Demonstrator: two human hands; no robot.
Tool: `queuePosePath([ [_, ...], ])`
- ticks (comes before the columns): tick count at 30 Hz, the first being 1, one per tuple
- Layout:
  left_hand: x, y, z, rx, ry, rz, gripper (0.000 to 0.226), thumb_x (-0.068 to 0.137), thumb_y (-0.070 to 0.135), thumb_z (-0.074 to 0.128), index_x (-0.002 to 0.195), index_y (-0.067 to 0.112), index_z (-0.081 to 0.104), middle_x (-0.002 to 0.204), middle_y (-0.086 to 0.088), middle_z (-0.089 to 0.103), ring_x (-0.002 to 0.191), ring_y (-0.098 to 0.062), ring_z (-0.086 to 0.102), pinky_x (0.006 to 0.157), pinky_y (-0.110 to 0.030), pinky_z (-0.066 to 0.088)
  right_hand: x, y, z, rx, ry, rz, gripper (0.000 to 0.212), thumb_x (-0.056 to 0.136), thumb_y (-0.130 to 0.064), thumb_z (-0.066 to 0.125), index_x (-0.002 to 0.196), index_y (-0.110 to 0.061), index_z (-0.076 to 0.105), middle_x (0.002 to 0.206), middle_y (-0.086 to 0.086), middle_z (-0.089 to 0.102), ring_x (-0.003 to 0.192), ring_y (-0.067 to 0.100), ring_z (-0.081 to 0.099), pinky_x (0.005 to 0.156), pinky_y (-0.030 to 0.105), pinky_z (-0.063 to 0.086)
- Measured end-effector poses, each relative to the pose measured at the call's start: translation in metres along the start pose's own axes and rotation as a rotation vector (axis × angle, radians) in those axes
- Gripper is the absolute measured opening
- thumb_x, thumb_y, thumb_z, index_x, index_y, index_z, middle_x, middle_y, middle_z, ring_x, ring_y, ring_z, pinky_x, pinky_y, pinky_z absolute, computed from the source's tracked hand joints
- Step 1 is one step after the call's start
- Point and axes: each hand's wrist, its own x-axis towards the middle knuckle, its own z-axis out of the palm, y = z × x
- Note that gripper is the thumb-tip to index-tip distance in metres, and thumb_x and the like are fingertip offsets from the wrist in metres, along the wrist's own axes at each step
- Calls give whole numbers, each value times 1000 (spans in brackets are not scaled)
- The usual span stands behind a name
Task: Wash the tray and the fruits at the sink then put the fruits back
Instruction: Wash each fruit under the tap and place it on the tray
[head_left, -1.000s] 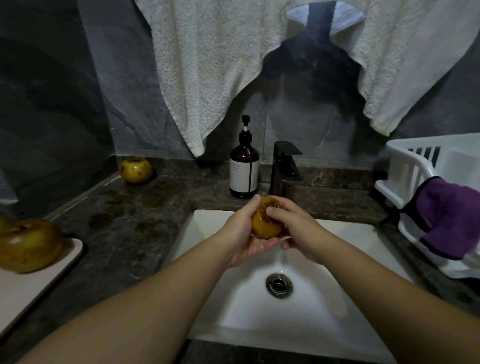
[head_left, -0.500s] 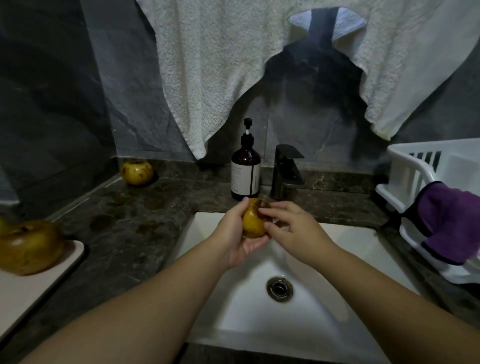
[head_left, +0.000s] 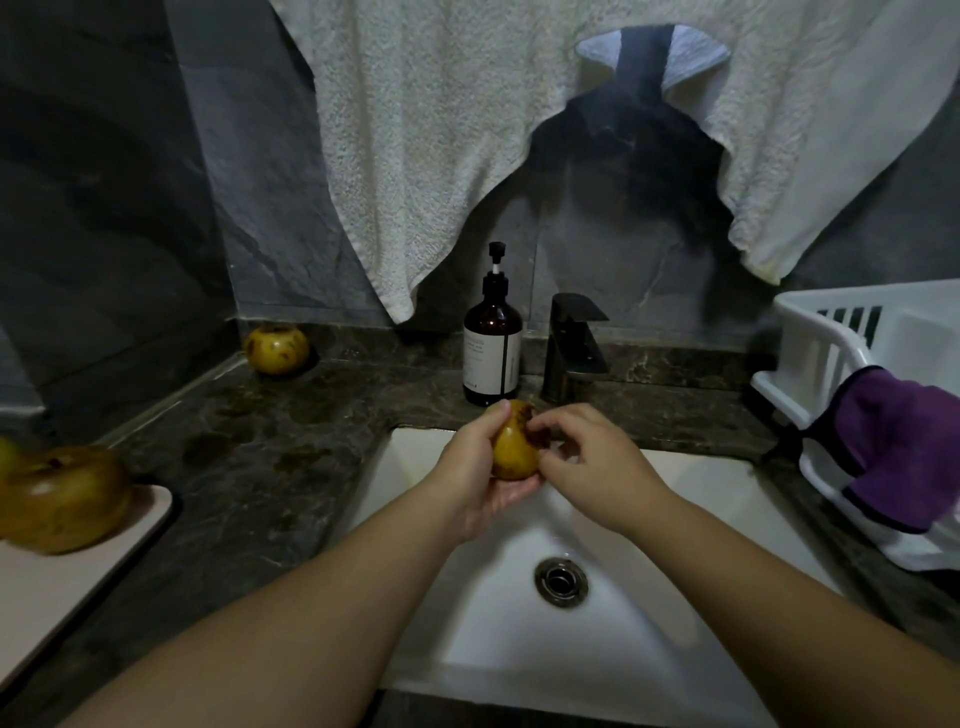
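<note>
Over the white sink (head_left: 649, 519), just below the dark faucet (head_left: 574, 348), my left hand (head_left: 475, 478) grips a yellow-brown spotted fruit (head_left: 511, 449) from the left and below. My right hand (head_left: 597, 462) has its curled fingertips on the fruit's right side. No water stream shows from the faucet. A pale tray (head_left: 78, 587) lies on the counter at the left edge and carries a large brownish fruit (head_left: 62, 499), with a sliver of another fruit (head_left: 8, 454) behind it. One more spotted fruit (head_left: 276, 349) sits in the back left corner of the counter.
A brown pump soap bottle (head_left: 492, 343) stands left of the faucet. White towels (head_left: 441, 130) hang over the back wall. A white dish rack (head_left: 857, 374) with a purple cloth (head_left: 904, 447) draped on it fills the right counter. The drain (head_left: 561, 579) lies below my hands.
My hands have turned the fruit and drifted slightly away from me toward the faucet; my right fingers shifted from the fruit's top to its right side. The other fruits stayed put.
</note>
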Motion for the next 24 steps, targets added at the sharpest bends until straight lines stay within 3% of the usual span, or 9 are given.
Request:
queuePosePath([
  [3, 2, 0, -1, 8, -4, 17, 43, 103, 39, 58, 140, 16, 60, 128, -22, 70, 117, -35, 70, 105, -51, 55, 1, -2, 1, 11, -14, 31, 26, 89, -22, 66, 110, -38, 62, 121, -13, 47, 93, 3, 55, 81, 22, 47],
  [6, 1, -1, -1, 24, 11, 37, 41, 102, 32, 61, 141, 18, 58, 128, -20, 69, 108, -32, 72, 81, -42, 64, 3, -3, 3, 167, -8, 130, 22, 91, -14, 63, 98, -35, 64, 122, -5, 51, 96, 9, 57, 79, 27, 47],
  [10, 3, 1, -2, -49, 47, 78, 40, 100, 24, 63, 138, 14, 58, 120, -19, 70, 89, -30, 78, 68, -40, 65, 4, -6, 4, 457, -20, 233, 24, 95, -13, 61, 109, -32, 69, 122, -5, 63, 104, 14, 64, 75, 30, 54],
  [14, 1, 0, -3, 73, 102, 21, 22, 98, 30, 64, 117, 18, 65, 102, -11, 69, 84, -24, 73, 60, -32, 61, 4, -7, 7, 393, -21, 312, 17, 94, -17, 62, 100, -30, 71, 110, -3, 68, 104, 17, 64, 94, 42, 55],
  [17, -1, -1, 1, 58, 116, 15, 31, 99, 28, 64, 128, 17, 61, 113, -14, 67, 99, -28, 69, 73, -39, 61, 5, -5, 8, 330, -2, 326, 16, 94, -19, 62, 96, -32, 71, 112, -5, 68, 107, 16, 63, 97, 41, 53],
  [20, 0, -1, 2, -12, 97, 63, 46, 99, 24, 65, 143, 16, 53, 131, -19, 63, 115, -34, 67, 91, -46, 60, 6, -8, 8, 322, 12, 285, 21, 94, -17, 60, 99, -36, 67, 121, -3, 67, 110, 17, 62, 90, 33, 52],
  [22, 2, -2, 1, 22, 98, 119, 52, 97, 21, 68, 145, 18, 49, 134, -18, 62, 117, -36, 66, 93, -49, 60, 7, -9, 8, 329, 20, 321, 14, 96, -22, 56, 98, -33, 64, 117, 2, 65, 107, 24, 62, 91, 44, 55],
  [24, 1, -3, 1, 99, 91, 203, 58, 92, 15, 74, 143, 24, 47, 130, -13, 62, 116, -35, 66, 99, -53, 58, 8, -9, 8, 468, 17, 471, 15, 100, -38, 52, 111, -29, 58, 119, 8, 64, 104, 29, 65, 87, 50, 59],
])
